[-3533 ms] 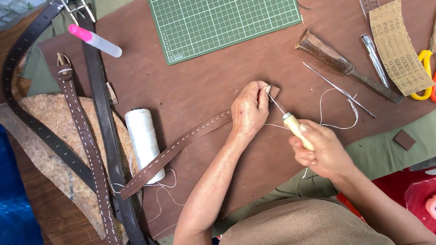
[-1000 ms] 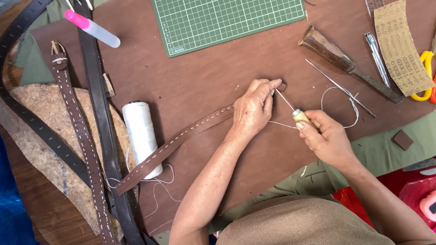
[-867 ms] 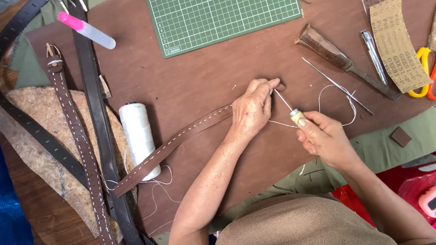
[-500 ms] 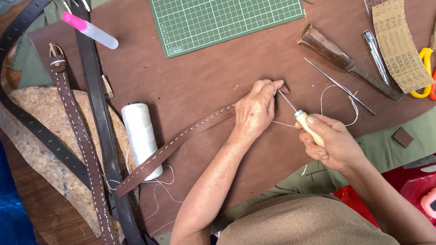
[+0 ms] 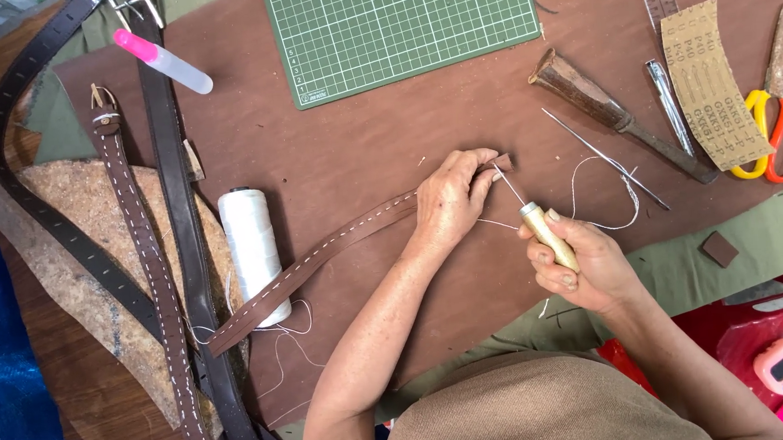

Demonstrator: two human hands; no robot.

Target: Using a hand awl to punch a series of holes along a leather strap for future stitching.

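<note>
The left hand [image 5: 448, 200] pinches the far end of the brown leather strap [image 5: 323, 258] in the middle of the brown mat [image 5: 379, 141]. The right hand [image 5: 578, 260] grips a wooden-handled awl [image 5: 546, 233], its tip at the strap's edge. White thread [image 5: 606, 197] loops on bare mat to the right.

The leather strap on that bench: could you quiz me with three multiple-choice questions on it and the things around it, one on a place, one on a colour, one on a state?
1. Where does the thread spool lie?
A. on the cutting mat
B. left of the left hand, by the strap
C. beside the scissors

2. What colour is the cutting mat?
A. green
B. blue
C. black

3. What is the right hand doing?
A. lying flat and open
B. gripping an awl
C. holding scissors

Answers: 1 B, the spool lies against the strap, left of the left hand. 2 A, it is green with a white grid. 3 B, the fingers are closed round the awl handle.
</note>
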